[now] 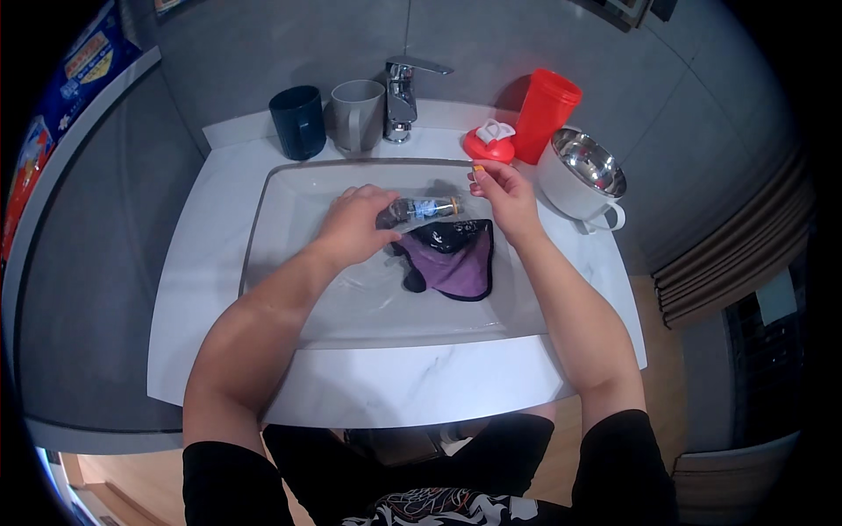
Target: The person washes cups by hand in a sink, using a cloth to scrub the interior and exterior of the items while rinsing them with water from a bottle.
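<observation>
My left hand (355, 226) grips a small dark bottle (423, 209) with a pale label, held on its side over the white sink basin (289, 202). My right hand (504, 195) is just right of the bottle's open end, fingertips pinched on a small yellow cap (478, 168). Under both hands a purple and black cloth (452, 263) lies crumpled in the basin.
A chrome tap (402, 96) stands behind the basin. Left of it are a dark blue mug (298, 121) and a grey mug (357, 116). To the right stand a red shaker bottle (544, 114), its red lid (488, 143) and a steel bowl with a handle (583, 175).
</observation>
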The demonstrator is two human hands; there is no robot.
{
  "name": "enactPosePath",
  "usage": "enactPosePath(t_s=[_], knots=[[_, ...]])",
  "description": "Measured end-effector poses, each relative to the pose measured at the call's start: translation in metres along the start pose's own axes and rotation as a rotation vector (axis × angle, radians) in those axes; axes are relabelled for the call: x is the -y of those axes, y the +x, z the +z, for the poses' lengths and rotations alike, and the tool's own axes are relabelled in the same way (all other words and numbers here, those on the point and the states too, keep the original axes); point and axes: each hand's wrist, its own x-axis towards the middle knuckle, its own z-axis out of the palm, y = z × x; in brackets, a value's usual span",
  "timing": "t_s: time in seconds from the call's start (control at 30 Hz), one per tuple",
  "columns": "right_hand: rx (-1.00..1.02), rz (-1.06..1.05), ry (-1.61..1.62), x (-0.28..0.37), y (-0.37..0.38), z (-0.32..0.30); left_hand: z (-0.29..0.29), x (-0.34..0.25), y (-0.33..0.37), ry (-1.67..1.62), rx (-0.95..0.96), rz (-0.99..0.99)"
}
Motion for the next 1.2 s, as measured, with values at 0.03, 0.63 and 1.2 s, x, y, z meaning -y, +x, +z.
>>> enactPosePath(t_s=[0.03,0.63,1.2], knots=[[-0.001,0.003,-0.019,-0.001,0.0,0.0,-0.001,-0.002,-0.001,0.116,0.008,0.004],[0.033,0.107,-0.143,-0.004,0.0,0.0,0.001,-0.001,0.001,0.183,-0.122,-0.022],[0.318,-0.035,-0.105,0.029,-0.009,0.0,0.0,0.004,0.004,-0.367,0.061,-0.117]])
